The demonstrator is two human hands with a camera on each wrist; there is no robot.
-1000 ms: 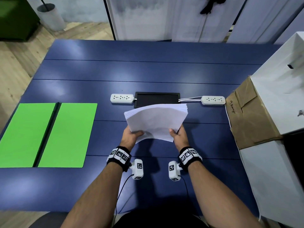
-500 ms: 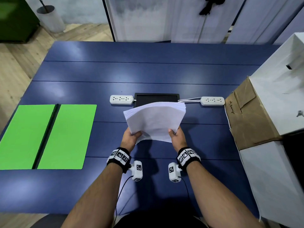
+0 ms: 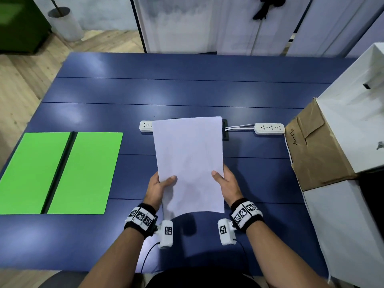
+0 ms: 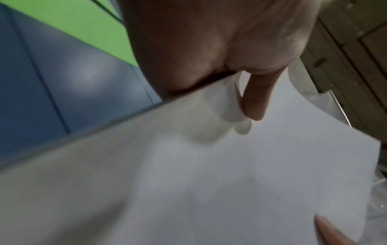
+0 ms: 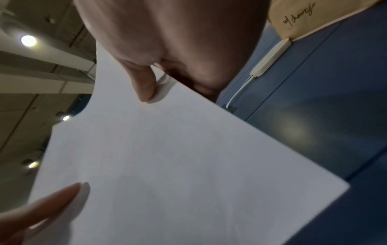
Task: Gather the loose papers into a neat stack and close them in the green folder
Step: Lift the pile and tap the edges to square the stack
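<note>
Above the blue table [image 3: 187, 90], seen from the head camera, the left hand [image 3: 159, 187] and right hand [image 3: 227, 183] grasp a squared stack of papers [image 3: 188, 161] by its side edges, thumbs on top; the green folder [image 3: 56, 173] lies open at left. Left wrist view: the thumb [image 4: 255, 99] presses the top sheet. Right wrist view: the same pinch, a power strip [image 5: 270, 58] beyond.

The surface [image 3: 187, 90] is dark blue with long lines running across it. A green folder [image 3: 60, 171] lies open and flat on its left side. Near the middle lie two white power strips, one [image 3: 145, 126] on the left and one [image 3: 269, 128] on the right, with a flat black thing [image 3: 225, 132] between them. A brown cardboard box [image 3: 311, 146] sits at the right edge.
</note>
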